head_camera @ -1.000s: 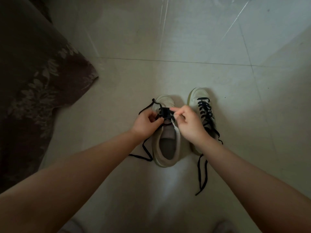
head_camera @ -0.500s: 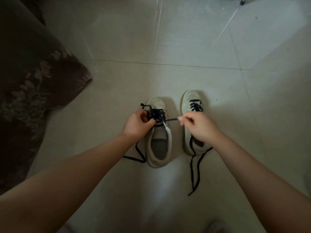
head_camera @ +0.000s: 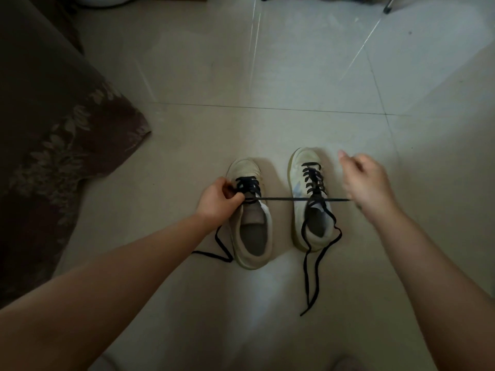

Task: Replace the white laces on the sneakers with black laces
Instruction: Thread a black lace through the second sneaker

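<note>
Black lace (head_camera: 292, 199) taut — between both hands' fingers (head_camera: 235, 195).

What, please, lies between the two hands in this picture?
In the head view, a taut black lace runs from the left hand to the right hand, crossing over the right sneaker.
</note>
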A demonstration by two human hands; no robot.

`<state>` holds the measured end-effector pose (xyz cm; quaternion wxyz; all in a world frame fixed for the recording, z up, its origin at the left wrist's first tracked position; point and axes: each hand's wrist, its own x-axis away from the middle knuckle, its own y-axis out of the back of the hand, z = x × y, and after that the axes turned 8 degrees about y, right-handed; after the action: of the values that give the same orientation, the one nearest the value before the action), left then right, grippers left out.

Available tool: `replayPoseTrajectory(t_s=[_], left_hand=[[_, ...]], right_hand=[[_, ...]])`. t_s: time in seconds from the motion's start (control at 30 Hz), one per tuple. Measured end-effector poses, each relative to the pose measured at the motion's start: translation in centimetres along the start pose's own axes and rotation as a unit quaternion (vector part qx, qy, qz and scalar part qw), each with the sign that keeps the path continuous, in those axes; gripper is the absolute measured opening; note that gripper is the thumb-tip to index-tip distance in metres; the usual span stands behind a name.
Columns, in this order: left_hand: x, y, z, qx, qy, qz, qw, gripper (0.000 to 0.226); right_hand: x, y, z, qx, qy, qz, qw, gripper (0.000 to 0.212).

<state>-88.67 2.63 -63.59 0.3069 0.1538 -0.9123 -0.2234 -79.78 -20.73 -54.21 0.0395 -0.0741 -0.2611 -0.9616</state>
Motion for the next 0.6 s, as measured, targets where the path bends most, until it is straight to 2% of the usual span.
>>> replayPoseTrajectory(t_s=[0.03, 0.07, 0.1, 0.17, 0.2, 0.27, 0.3, 0.33, 0.37, 0.4, 0.47, 0.5, 0.6], left_hand=[[0.0, 0.0, 0.1, 0.001, -0.004, -0.003, 1.000, 0.016], [0.0, -0.1, 0.2, 0.001, -0.010, -0.003, 1.000, 0.016], [0.0, -0.2, 0.3, -0.002, -0.017, 0.000, 1.000, 0.017], [0.0, -0.3, 0.5, -0.017, -0.031, 0.000, 0.999, 0.017], [0.0, -0.4, 0.5, -0.027, -0.037, -0.006, 0.999, 0.018], [-0.1, -0.5, 0.5, -0.037, -0.040, -0.014, 0.998, 0.021], [-0.1, -0.5, 0.5, -0.041, -0.036, -0.015, 0.998, 0.023], [-0.1, -0.6, 0.4, -0.048, -0.031, -0.015, 0.998, 0.024], [-0.2, -0.6, 0.3, -0.057, -0.027, -0.016, 0.998, 0.025], [-0.2, -0.6, 0.2, -0.066, -0.027, -0.017, 0.997, 0.026], [-0.2, -0.5, 0.0, -0.080, -0.031, -0.012, 0.996, 0.026], [-0.2, -0.5, -0.1, -0.085, -0.034, -0.010, 0.996, 0.025], [-0.1, -0.3, -0.1, -0.096, -0.040, -0.019, 0.994, 0.020]], right_hand=[[-0.3, 1.3, -0.3, 0.095, 0.040, -0.005, 0.995, 0.036], [-0.2, 2.0, -0.4, 0.142, 0.060, 0.018, 0.988, 0.030], [0.1, 2.2, -0.3, 0.175, 0.064, 0.067, 0.980, 0.032], [0.9, 1.4, -0.2, 0.281, 0.075, 0.184, 0.939, 0.057], [1.3, 0.6, -0.1, 0.341, 0.081, 0.231, 0.907, 0.060], [1.7, -0.9, -0.1, 0.462, 0.109, 0.284, 0.833, 0.043], [1.6, -1.3, -0.1, 0.500, 0.127, 0.292, 0.806, 0.031], [1.6, -1.5, -0.2, 0.510, 0.139, 0.297, 0.796, 0.027], [1.6, -1.5, -0.3, 0.490, 0.147, 0.301, 0.805, 0.027], [1.5, -1.7, -0.6, 0.426, 0.148, 0.300, 0.841, 0.027], [1.6, -2.0, -0.9, 0.223, 0.129, 0.268, 0.928, 0.027], [1.6, -2.1, -0.8, 0.132, 0.114, 0.245, 0.954, 0.027], [1.8, -2.5, -0.2, -0.013, 0.078, 0.193, 0.978, 0.030]])
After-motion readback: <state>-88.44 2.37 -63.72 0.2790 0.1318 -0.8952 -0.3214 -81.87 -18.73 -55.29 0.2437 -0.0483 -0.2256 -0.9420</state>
